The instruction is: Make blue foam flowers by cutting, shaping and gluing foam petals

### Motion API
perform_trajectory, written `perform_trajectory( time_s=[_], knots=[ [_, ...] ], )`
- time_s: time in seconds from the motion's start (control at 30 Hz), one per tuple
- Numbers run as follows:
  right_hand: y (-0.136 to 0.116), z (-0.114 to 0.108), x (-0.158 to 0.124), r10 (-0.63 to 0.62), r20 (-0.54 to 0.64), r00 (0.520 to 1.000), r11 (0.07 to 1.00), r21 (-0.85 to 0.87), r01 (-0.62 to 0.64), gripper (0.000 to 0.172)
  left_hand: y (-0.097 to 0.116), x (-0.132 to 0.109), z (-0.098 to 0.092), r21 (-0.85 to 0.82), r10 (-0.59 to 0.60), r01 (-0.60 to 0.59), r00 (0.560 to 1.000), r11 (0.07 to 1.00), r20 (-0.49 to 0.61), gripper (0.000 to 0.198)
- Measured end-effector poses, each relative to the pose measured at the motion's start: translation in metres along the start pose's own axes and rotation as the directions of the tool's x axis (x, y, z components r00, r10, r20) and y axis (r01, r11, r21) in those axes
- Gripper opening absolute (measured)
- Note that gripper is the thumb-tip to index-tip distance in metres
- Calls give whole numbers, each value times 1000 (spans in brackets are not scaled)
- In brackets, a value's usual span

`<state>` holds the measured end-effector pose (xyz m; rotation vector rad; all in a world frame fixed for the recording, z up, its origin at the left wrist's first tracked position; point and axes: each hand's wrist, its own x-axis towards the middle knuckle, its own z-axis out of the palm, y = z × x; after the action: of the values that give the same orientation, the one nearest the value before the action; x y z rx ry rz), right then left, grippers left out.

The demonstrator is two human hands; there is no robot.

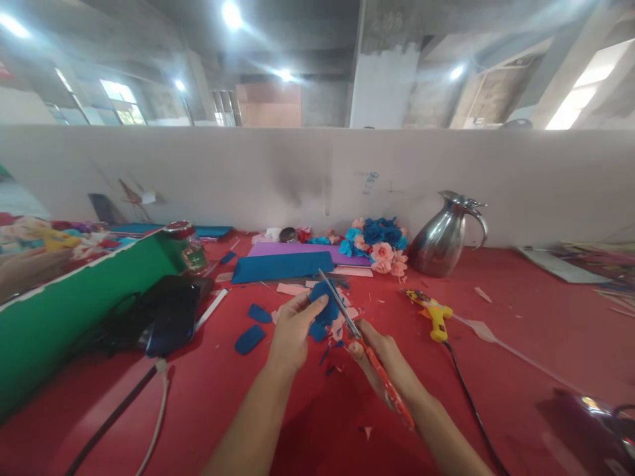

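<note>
My left hand point(294, 325) pinches a piece of dark blue crepe paper point(323, 301) between thumb and fingers. In my right hand point(384, 357) are scissors point(380, 370) with red handles, their metal blades lying along the right edge of that paper. Whether the blades are parted is hard to see. Cut blue paper pieces point(250, 339) lie left of my left hand, and pink and blue scraps point(337, 328) are scattered beneath the blades. Behind my hands rests a folded blue paper sheet point(282, 266), partly over a purple sheet point(317, 249).
A yellow glue gun point(436, 316) with a black cord lies to the right, a steel jug point(441, 238) behind it. Blue and pink paper flowers point(381, 241) stand at the back. On the left are a phone point(173, 317), a glass jar point(191, 251) and a green panel point(99, 297).
</note>
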<state>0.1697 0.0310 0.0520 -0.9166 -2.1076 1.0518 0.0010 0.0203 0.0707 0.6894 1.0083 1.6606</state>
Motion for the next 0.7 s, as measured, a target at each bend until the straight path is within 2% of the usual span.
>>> perform_trajectory(
  time_s=[0.3,0.5,0.57,0.7],
  knots=[
    [0,3,-1,11,-34,999,1000,-5,-11,39,-2,-1,2,-28,18,-19,999,999,-41,26],
    [3,2,0,78,-100,992,997,-10,-80,46,5,1,1,-96,-18,10,996,995,-87,26],
    [3,-1,-1,68,-66,996,998,14,-67,48,7,2,0,-108,-31,22,996,994,-82,24],
    [4,-8,-5,-36,45,998,994,106,31,49,7,3,-2,-123,-115,110,993,986,-35,23]
  ],
)
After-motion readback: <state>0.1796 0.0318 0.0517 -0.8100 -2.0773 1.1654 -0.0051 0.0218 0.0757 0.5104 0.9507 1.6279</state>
